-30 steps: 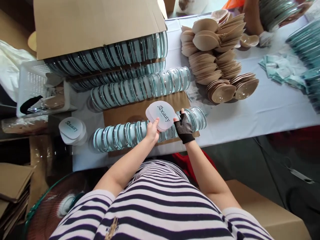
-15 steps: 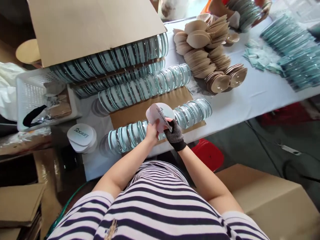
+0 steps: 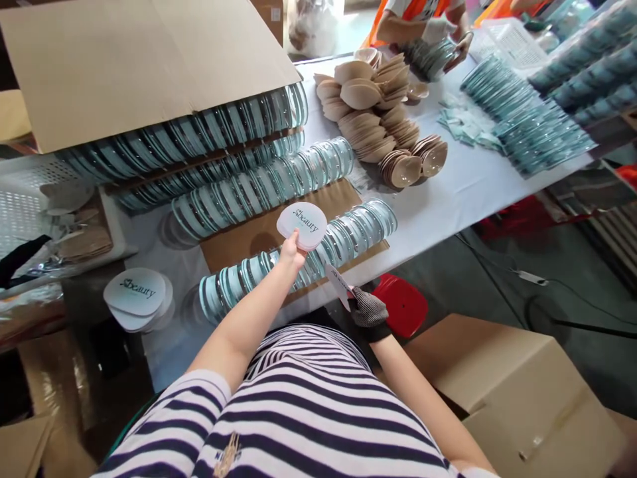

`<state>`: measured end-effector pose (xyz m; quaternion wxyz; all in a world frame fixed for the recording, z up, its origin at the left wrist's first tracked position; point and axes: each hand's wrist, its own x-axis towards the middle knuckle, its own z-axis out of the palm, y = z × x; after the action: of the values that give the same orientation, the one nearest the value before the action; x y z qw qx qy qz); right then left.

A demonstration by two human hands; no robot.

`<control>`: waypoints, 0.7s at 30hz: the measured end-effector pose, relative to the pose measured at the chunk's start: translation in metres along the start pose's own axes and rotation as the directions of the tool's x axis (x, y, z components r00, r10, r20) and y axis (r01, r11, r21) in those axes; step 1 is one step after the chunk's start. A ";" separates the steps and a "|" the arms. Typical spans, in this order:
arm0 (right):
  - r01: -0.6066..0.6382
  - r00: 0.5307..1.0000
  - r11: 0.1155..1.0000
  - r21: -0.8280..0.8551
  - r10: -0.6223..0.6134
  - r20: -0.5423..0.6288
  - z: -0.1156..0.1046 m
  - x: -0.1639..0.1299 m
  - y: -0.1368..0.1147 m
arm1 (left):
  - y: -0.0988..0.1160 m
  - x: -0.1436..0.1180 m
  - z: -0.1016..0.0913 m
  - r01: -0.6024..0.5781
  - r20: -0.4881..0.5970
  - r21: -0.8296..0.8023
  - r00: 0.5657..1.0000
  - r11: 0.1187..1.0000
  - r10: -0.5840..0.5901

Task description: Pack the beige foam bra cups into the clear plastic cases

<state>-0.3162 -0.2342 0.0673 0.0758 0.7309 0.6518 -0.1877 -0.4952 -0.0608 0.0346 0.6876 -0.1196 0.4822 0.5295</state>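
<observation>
My bare left hand grips a small stack of rounded white cards printed with "beauty", thumb on top, above a row of clear-rimmed discs. Lower and to the right, my right hand, in a dark dotted glove, pinches a single printed card tilted on edge, apart from the stack. Both hands are over the near side of the table. At the table's left end lies another pile of the white cards.
A carton with more disc rows stands at the back left, beside a white basket. Beige oval cups are stacked beyond. A co-worker's gloved hand holds discs. A red stool and carton stand at right.
My right hand has moved down and right, away from the stack, with one card. My left hand keeps the other cards, now squared together. The view has swung rightward.
</observation>
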 end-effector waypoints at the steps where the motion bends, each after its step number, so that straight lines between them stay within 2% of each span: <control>1: -0.004 1.000 1.000 -0.011 0.004 0.009 -0.002 0.007 -0.006 | -0.003 0.002 -0.002 -0.004 -0.006 0.001 1.000 1.000 0.004; 5: 0.011 0.998 0.997 -0.076 -0.006 0.062 -0.026 0.034 -0.014 | -0.007 0.005 -0.007 -0.026 -0.019 0.002 0.999 1.000 0.026; 9: 0.054 0.989 0.990 -0.129 -0.035 0.145 -0.044 0.028 -0.006 | -0.005 0.002 -0.005 -0.033 -0.023 -0.006 0.999 0.999 0.033; 11: 0.067 0.981 0.989 -0.132 -0.041 0.188 -0.041 0.027 -0.009 | -0.006 0.001 -0.004 -0.044 -0.029 -0.011 0.999 0.999 0.044; 14: 0.076 0.977 0.992 -0.099 -0.054 0.206 -0.030 0.044 -0.024 | -0.007 0.000 -0.004 -0.057 -0.036 -0.013 0.998 0.998 0.057; 18: -0.005 0.980 0.997 -0.080 0.021 0.199 -0.020 0.071 -0.036 | -0.008 0.000 -0.005 -0.061 -0.031 -0.002 0.998 0.998 0.061; 21: -0.057 0.978 0.996 -0.075 0.071 0.196 -0.020 0.068 -0.030 | -0.008 0.001 -0.006 -0.068 -0.031 0.006 0.997 0.998 0.068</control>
<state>-0.3365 -0.1599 0.0646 0.1718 0.7259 0.6233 -0.2345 -0.4914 -0.0676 0.0275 0.6618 -0.1096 0.4981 0.5495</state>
